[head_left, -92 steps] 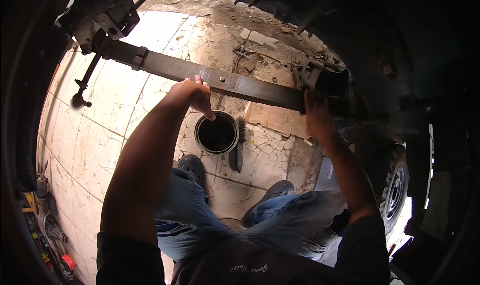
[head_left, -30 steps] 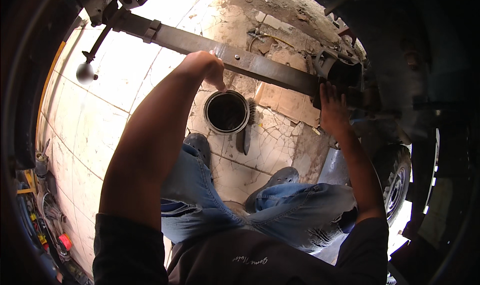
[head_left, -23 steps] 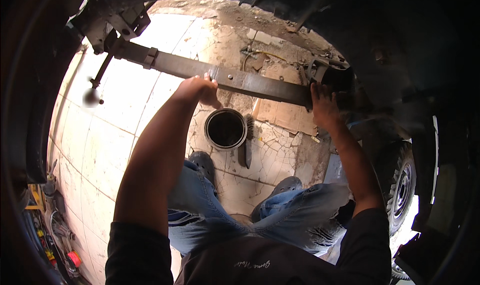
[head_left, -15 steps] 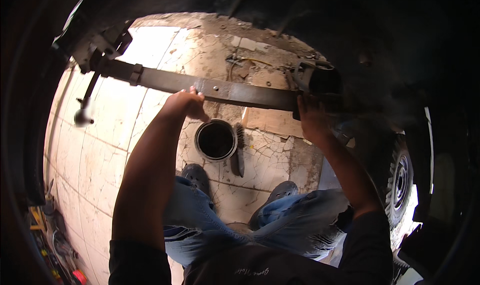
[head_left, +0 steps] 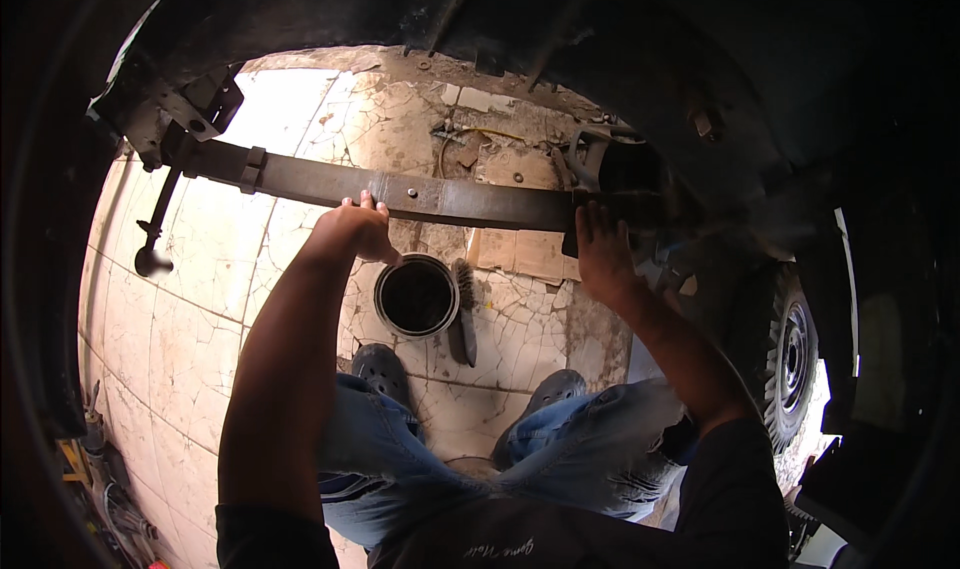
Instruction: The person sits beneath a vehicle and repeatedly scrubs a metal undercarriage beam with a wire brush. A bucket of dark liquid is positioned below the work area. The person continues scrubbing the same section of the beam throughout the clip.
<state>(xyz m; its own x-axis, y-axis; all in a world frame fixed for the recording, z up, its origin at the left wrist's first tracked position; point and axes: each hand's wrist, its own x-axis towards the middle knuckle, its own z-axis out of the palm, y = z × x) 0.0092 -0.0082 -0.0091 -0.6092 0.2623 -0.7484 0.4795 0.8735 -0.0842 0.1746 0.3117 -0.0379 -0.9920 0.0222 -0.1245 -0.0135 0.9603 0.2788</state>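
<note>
A long, dark steel leaf spring (head_left: pixel 330 182) runs across in front of me under a vehicle, with a clamp band (head_left: pixel 252 170) near its left end and a bolt head near its middle. My left hand (head_left: pixel 350 231) grips the near edge left of that bolt, fingertips on the metal and thumb sticking out below. Farther right, my right hand (head_left: pixel 606 254) holds the spring, its fingers laid over the near edge where the metal goes into shadow. Below the spring, a round open can (head_left: pixel 378 304) with a dark inside stands on the floor. Against it lies a dark-handled brush (head_left: pixel 463 331).
Dark vehicle bodywork (head_left: pixel 330 19) arches over the far side. A rod with a round end (head_left: pixel 150 259) hangs at left. Tools (head_left: pixel 110 479) lie at lower left. A tyre (head_left: pixel 790 354) stands at right. Flattened cardboard (head_left: pixel 520 254) lies on cracked tiles (head_left: pixel 200 369).
The whole view has shifted a little, so the spring, can and floor sit slightly lower and farther left. Both hands stay at about the same places on the spring.
</note>
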